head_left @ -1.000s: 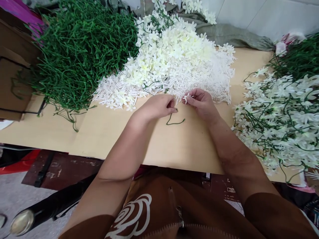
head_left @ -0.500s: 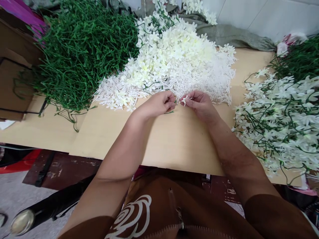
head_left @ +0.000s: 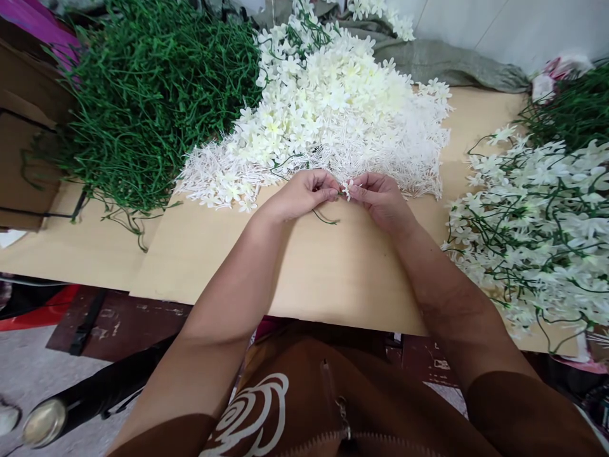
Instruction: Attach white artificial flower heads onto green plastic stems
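My left hand (head_left: 311,192) is closed in a pinch on a green plastic stem (head_left: 326,219), whose tail hangs out below the fingers. Facing it, my right hand (head_left: 382,197) pinches a small white artificial flower (head_left: 348,190) between thumb and fingers. The flower and the stem's tip meet between the two hands; whether they are joined is too small to tell. Just behind the hands spreads a heap of loose white flowers (head_left: 328,89), with many thin white flower pieces (head_left: 380,155) along its near side.
Green stems (head_left: 162,95) are piled at the left beside a cardboard box (head_left: 28,152). White flowers on green stems (head_left: 533,235) lie at the right, with more green stems (head_left: 566,114) behind. Cardboard (head_left: 342,273) covers the table. A grey-green cloth (head_left: 451,63) runs along the wall.
My hands have come together, bringing flower and stem tip into contact. The stem's tail now shows more below my left hand. The view has shifted slightly.
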The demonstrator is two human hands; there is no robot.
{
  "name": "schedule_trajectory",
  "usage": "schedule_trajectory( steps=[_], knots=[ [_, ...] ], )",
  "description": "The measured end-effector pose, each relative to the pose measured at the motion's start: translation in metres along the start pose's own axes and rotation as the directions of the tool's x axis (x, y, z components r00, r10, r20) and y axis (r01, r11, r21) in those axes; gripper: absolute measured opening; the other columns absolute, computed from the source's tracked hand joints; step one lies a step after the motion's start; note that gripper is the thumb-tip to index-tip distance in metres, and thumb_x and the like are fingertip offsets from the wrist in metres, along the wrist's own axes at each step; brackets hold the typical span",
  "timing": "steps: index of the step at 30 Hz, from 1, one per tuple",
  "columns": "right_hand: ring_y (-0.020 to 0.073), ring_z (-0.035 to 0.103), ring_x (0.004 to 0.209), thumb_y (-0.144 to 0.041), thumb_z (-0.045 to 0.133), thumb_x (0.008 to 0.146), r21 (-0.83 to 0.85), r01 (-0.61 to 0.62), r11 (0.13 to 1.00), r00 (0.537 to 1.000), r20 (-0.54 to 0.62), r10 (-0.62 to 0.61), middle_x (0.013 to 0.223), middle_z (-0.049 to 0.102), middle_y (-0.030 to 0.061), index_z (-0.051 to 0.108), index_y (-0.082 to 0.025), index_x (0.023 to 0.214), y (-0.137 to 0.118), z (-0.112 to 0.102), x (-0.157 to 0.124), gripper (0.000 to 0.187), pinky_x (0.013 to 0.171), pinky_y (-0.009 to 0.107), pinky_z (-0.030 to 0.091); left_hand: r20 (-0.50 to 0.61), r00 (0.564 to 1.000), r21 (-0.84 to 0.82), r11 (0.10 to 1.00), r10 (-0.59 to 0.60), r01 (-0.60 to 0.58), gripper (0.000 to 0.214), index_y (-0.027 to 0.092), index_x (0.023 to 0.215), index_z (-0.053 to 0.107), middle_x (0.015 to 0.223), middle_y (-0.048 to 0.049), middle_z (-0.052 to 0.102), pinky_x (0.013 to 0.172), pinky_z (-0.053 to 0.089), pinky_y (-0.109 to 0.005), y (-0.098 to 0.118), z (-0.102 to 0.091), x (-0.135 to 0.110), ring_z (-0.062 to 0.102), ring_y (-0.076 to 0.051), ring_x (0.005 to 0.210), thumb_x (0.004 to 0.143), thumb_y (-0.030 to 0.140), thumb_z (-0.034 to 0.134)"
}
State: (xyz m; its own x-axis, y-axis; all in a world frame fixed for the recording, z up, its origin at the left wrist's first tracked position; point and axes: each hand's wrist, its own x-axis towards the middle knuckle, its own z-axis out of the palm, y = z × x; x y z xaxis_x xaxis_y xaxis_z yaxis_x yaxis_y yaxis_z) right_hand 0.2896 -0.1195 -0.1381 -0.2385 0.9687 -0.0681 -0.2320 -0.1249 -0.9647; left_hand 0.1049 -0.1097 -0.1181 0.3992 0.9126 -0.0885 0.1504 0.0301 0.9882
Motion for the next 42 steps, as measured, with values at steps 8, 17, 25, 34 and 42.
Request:
schedule_trajectory(
  steps=[8,17,25,34,42],
  knots=[
    [0.0107,0.062,0.063,-0.047,0.091,0.048,0.059,0.034,0.998,0.999,-0.036,-0.032,0.067,0.067,-0.0034,0.066,-0.021,0.066,0.010,0.000,0.003,0.040,0.067,0.028,0.054,-0.042,0.998,-0.099,0.994,-0.046,0.041,0.014,0.013,0.071,0.062,0.061,0.0018,0.057,0.056,0.035,-0.022,-0.001,0.001,0.001,0.049,-0.007,0.057,0.069,0.018,0.074],
    [0.0090,0.060,0.061,-0.050,0.089,0.053,-0.054,0.122,0.991,0.992,-0.032,-0.124,0.065,0.066,-0.0042,0.064,-0.021,0.067,0.004,0.005,0.000,0.041,0.064,0.025,0.051,-0.057,0.998,-0.125,0.992,-0.042,0.034,0.020,0.013,0.069,0.059,0.061,0.0018,0.057,0.057,0.035,-0.022,0.000,0.003,0.002,0.048,-0.008,0.057,0.066,0.022,0.077],
    [0.0116,0.062,0.066,-0.057,0.085,0.054,-0.180,0.180,0.967,0.982,-0.031,-0.189,0.067,0.064,-0.0029,0.059,-0.021,0.068,0.002,0.005,0.000,0.046,0.068,0.029,0.053,-0.098,0.995,-0.194,0.981,-0.027,0.008,0.030,0.015,0.065,0.056,0.057,0.0019,0.055,0.056,0.038,-0.023,0.004,0.012,0.005,0.050,-0.009,0.057,0.066,0.032,0.081],
    [0.0126,0.062,0.068,-0.054,0.082,0.063,-0.291,0.261,0.921,0.951,-0.087,-0.297,0.075,0.064,-0.0010,0.057,-0.021,0.071,0.010,0.010,-0.003,0.041,0.071,0.033,0.055,-0.166,0.983,-0.324,0.946,-0.076,0.019,0.036,0.015,0.061,0.054,0.053,0.0035,0.054,0.050,0.034,-0.021,-0.003,0.018,0.008,0.046,-0.006,0.051,0.062,0.033,0.086],
    [0.0121,0.061,0.068,-0.048,0.080,0.069,-0.310,0.325,0.893,0.930,-0.065,-0.361,0.073,0.065,-0.0016,0.058,-0.022,0.072,0.009,0.009,-0.002,0.034,0.068,0.030,0.053,-0.110,0.985,-0.280,0.955,-0.133,0.098,0.038,0.013,0.062,0.056,0.052,0.0037,0.054,0.047,0.031,-0.020,0.005,0.016,0.006,0.044,-0.005,0.047,0.063,0.035,0.086]
  ],
)
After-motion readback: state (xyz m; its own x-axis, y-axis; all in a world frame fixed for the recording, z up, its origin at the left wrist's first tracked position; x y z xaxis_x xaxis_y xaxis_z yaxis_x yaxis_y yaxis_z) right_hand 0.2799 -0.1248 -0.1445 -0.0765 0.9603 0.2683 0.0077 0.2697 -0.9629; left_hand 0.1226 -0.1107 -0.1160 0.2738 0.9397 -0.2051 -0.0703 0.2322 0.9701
